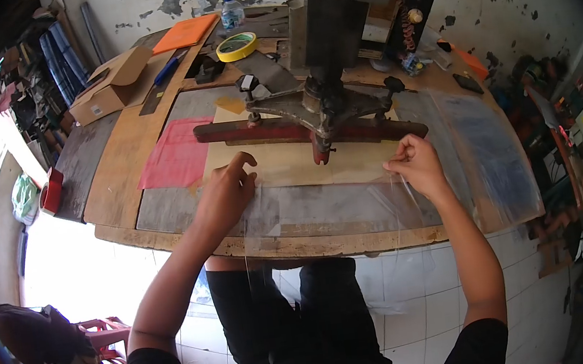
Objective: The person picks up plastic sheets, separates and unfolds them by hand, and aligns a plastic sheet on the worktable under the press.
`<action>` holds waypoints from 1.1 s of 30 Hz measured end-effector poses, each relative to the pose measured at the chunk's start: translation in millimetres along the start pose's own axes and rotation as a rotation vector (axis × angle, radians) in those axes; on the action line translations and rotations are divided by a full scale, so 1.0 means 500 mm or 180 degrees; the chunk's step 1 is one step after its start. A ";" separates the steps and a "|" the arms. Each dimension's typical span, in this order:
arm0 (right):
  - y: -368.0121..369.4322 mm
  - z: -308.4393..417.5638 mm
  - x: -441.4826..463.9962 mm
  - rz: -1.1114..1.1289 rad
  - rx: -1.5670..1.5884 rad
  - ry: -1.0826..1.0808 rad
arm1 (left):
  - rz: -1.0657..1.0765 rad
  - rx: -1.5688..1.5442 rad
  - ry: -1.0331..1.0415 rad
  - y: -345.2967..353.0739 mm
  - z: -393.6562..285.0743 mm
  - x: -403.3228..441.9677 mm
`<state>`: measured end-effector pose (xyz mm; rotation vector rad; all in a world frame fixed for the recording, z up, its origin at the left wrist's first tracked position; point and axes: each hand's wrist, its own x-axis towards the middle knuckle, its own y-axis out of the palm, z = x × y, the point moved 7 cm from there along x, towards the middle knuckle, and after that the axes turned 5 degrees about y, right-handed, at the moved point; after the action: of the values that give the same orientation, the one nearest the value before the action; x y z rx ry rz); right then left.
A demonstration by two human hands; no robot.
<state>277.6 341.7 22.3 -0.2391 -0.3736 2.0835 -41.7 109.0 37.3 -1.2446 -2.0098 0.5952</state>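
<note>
A thin clear plastic sheet [397,214] hangs between my hands and drops over the table's front edge. My left hand [227,195] pinches its left side, fingers curled. At the right, my right hand [415,166] grips the other side between thumb and fingertips. Just beyond my hands stands a press with a long red bar [264,132] under a metal bracket [323,110]. Below the bar lies a cream-coloured sheet [290,171] on the grey work surface [165,209]. A pink sheet [172,154] lies left of it, beyond my left hand.
Clear plastic sheets [490,159] lie on the right of the table. Farther back are a yellow tape roll [236,46], a water bottle [232,15], an orange folder [185,34] and a cardboard box [108,88]. Another person [44,347] is at lower left.
</note>
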 end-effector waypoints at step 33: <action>0.084 0.070 -0.047 -0.0103 -0.3364 -0.1903 | 0.0406 0.1910 0.0969 0.046 -0.021 0.035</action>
<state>245.2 295.4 40.2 -0.2064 -1.8103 1.7004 -25.5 135.0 33.8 -1.0168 -1.3636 0.9251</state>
